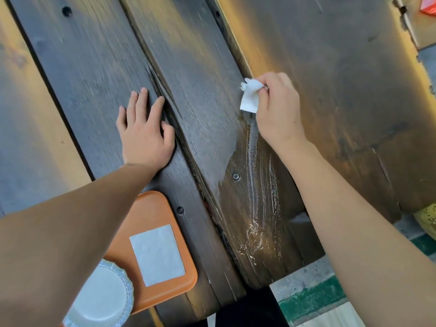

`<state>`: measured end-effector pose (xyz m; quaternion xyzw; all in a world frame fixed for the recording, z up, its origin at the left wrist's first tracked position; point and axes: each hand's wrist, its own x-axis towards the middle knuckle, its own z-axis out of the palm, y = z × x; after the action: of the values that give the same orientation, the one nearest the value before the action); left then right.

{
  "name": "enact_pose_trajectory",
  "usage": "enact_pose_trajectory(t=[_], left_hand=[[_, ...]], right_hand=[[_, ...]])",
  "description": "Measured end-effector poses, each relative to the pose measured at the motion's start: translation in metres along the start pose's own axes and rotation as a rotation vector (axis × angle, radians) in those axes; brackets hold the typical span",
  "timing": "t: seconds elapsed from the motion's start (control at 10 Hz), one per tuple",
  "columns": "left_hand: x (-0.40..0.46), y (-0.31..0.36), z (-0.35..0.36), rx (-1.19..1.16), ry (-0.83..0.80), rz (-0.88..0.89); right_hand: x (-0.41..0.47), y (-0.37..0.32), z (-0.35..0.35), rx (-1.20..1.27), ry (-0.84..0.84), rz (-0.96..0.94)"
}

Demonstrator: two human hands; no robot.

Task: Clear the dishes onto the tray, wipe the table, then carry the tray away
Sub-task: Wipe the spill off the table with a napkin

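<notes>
My right hand (277, 109) pinches a crumpled white tissue (250, 95) against the dark wooden table (200, 67), at the far end of a wet streak (257, 192) with white residue. My left hand (145, 131) lies flat on the plank to the left, fingers spread, holding nothing. An orange tray (146, 208) sits at the near table edge, partly under my left forearm. On it are a white paper square (157, 254) and a white fluted plate (103, 300).
Gaps run between the table planks, with screw heads (236, 177) in the wood. A lighter bench board (30, 114) lies on the left. Green-and-grey floor (311, 296) shows at bottom right. A cardboard edge (410, 22) and a red object (428, 5) are at the top right.
</notes>
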<state>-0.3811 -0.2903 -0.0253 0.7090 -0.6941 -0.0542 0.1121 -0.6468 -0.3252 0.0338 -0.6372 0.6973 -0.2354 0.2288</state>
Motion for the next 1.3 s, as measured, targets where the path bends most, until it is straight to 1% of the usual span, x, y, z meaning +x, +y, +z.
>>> enact_pose_trajectory(t=[0.1,0.2,0.3,0.4,0.5,0.8,0.9,1.0,1.1,1.2,1.3], left_hand=[[0.000,0.000,0.000,-0.003,0.005,0.000],[0.000,0.000,0.001,-0.003,0.007,0.002],[0.000,0.000,0.001,0.000,0.012,0.006],[0.000,0.000,0.000,-0.001,0.012,0.004],[0.001,0.000,-0.001,-0.004,0.003,0.004],[0.001,0.000,-0.002,0.001,-0.015,0.000],[0.001,0.001,-0.001,0.002,-0.017,-0.002],[0.000,0.001,-0.001,0.006,-0.011,-0.001],[0.000,0.001,-0.001,0.004,-0.012,-0.001],[0.000,0.001,0.000,-0.003,-0.001,-0.006],[0.000,0.000,0.002,-0.006,0.008,-0.002]], right_hand=[[0.002,0.018,0.008,-0.053,-0.019,-0.052],[-0.011,0.034,0.011,-0.179,-0.002,-0.112],[-0.030,0.044,0.012,-0.236,-0.007,-0.185],[-0.046,0.055,0.006,-0.202,-0.026,-0.221],[-0.061,0.063,-0.001,-0.199,-0.062,-0.306],[-0.153,0.074,-0.016,-0.207,-0.426,-0.666],[-0.138,0.067,-0.025,-0.192,-0.387,-0.735],[-0.079,0.063,-0.023,-0.175,-0.135,-0.644],[-0.016,0.063,-0.008,-0.204,0.014,-0.560],[0.015,0.064,0.012,-0.266,-0.057,-0.541],[0.011,0.070,0.012,-0.287,-0.116,-0.551]])
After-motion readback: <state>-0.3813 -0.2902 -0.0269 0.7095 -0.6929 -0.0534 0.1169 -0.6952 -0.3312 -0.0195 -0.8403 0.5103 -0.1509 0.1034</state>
